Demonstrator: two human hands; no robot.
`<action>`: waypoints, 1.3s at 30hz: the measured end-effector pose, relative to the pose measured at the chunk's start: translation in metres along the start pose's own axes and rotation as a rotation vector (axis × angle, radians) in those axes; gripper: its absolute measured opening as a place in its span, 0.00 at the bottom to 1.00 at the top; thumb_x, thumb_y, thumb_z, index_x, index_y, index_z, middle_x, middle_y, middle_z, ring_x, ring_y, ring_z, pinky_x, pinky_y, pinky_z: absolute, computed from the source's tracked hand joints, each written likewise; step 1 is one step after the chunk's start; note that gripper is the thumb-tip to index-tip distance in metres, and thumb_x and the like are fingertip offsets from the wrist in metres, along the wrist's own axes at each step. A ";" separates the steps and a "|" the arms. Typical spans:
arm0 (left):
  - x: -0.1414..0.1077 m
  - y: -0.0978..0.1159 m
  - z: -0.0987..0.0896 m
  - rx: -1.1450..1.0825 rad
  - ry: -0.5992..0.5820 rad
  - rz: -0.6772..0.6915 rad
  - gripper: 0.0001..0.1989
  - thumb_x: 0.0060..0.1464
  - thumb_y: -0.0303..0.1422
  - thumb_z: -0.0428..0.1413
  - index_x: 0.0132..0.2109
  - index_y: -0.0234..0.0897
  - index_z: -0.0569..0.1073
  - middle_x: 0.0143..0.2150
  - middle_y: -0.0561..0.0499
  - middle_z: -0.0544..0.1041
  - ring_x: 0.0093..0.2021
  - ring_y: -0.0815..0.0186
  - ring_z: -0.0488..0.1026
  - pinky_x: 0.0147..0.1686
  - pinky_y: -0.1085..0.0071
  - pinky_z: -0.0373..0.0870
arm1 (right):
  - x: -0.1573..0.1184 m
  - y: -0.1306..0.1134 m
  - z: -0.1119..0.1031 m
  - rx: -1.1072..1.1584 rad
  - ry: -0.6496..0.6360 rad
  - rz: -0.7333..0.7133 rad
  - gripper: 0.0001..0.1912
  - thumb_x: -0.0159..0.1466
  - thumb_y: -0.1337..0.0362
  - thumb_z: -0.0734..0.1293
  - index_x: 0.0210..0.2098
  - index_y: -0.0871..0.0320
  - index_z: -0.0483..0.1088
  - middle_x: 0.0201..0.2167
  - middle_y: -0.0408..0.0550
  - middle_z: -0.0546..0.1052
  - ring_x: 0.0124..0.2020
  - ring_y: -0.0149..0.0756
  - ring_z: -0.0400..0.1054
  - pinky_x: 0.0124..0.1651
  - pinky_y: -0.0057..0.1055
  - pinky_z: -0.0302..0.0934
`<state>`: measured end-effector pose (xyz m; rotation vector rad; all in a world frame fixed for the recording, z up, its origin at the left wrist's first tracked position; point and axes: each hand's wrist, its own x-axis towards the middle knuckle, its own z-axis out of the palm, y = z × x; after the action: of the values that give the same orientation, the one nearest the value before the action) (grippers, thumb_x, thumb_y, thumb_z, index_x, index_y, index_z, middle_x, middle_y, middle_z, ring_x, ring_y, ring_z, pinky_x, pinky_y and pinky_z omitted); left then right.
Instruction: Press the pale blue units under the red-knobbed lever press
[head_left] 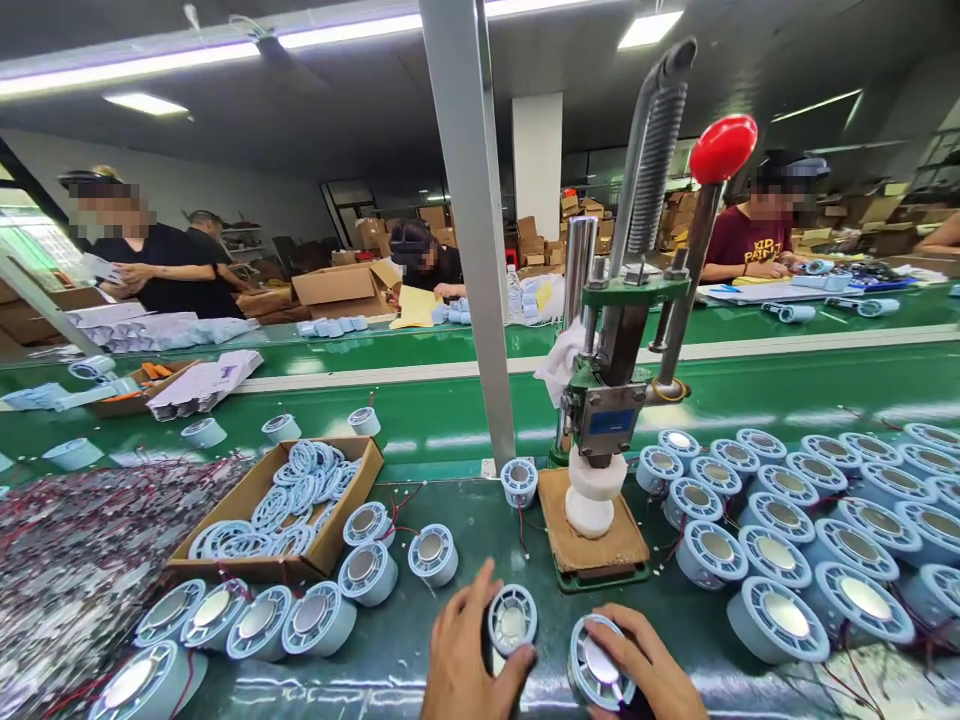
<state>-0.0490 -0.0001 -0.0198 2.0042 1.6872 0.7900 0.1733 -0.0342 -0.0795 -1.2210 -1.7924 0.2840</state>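
A green bench (465, 520) fills the lower frame, with a green conveyor belt (420, 410) running across behind it. At lower left lie a cardboard box (334, 535) of pale blue rings, a spread of red-wired parts (82, 550) and a row of round blue speaker units (255, 620). At centre a hand press (611, 400) stands on a cardboard pad (589, 545), and more speaker units (817, 545) crowd the right side.

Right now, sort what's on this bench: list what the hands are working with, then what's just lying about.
In hand:
- left hand on a round speaker unit
- right hand on another speaker unit
- hand press directly ahead

Lying about:
- cardboard box of blue grilles
- rows of speaker units at right
- pile of wires
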 end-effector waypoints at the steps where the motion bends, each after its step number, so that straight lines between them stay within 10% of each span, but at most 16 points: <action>1: 0.000 0.007 -0.003 -0.066 -0.026 -0.015 0.40 0.52 0.32 0.58 0.70 0.46 0.52 0.58 0.48 0.74 0.57 0.56 0.71 0.59 0.57 0.67 | 0.003 -0.002 -0.001 0.000 0.000 -0.021 0.30 0.58 0.70 0.65 0.60 0.51 0.63 0.53 0.48 0.72 0.53 0.34 0.71 0.55 0.23 0.66; 7: 0.004 0.049 -0.004 -0.128 -0.178 0.204 0.49 0.45 0.24 0.55 0.72 0.45 0.45 0.57 0.50 0.74 0.56 0.59 0.71 0.57 0.63 0.70 | 0.017 -0.020 0.026 -0.041 0.079 0.117 0.33 0.58 0.70 0.62 0.63 0.59 0.55 0.58 0.51 0.70 0.57 0.35 0.69 0.57 0.27 0.66; 16: 0.005 0.041 0.011 -0.185 -0.080 0.142 0.47 0.42 0.22 0.53 0.70 0.46 0.51 0.59 0.50 0.72 0.59 0.60 0.69 0.60 0.64 0.67 | 0.006 -0.004 0.053 0.054 0.125 0.170 0.34 0.60 0.62 0.62 0.65 0.62 0.52 0.57 0.53 0.71 0.57 0.38 0.69 0.58 0.29 0.66; 22: 0.001 0.046 0.015 -0.254 -0.057 0.059 0.44 0.42 0.22 0.53 0.68 0.45 0.55 0.59 0.50 0.73 0.60 0.59 0.67 0.58 0.64 0.68 | 0.008 -0.005 0.052 0.094 0.139 0.158 0.44 0.62 0.60 0.62 0.71 0.61 0.36 0.54 0.50 0.74 0.54 0.36 0.71 0.54 0.26 0.68; 33: -0.001 0.040 0.018 -0.432 0.170 0.057 0.34 0.54 0.37 0.56 0.66 0.48 0.55 0.58 0.51 0.74 0.58 0.57 0.71 0.59 0.58 0.67 | 0.018 -0.019 0.036 -0.044 0.100 0.137 0.46 0.58 0.67 0.64 0.70 0.52 0.39 0.56 0.45 0.72 0.53 0.38 0.72 0.51 0.32 0.71; 39: 0.007 0.004 -0.013 -0.003 0.058 -0.023 0.28 0.60 0.42 0.53 0.65 0.41 0.61 0.59 0.44 0.71 0.60 0.52 0.67 0.60 0.45 0.64 | 0.033 -0.039 0.015 -0.089 0.131 0.090 0.46 0.50 0.72 0.71 0.64 0.56 0.51 0.54 0.50 0.74 0.51 0.43 0.73 0.50 0.37 0.72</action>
<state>-0.0538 0.0053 -0.0062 1.9738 1.7376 0.8499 0.1345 -0.0210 -0.0453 -1.3538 -1.6557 0.1726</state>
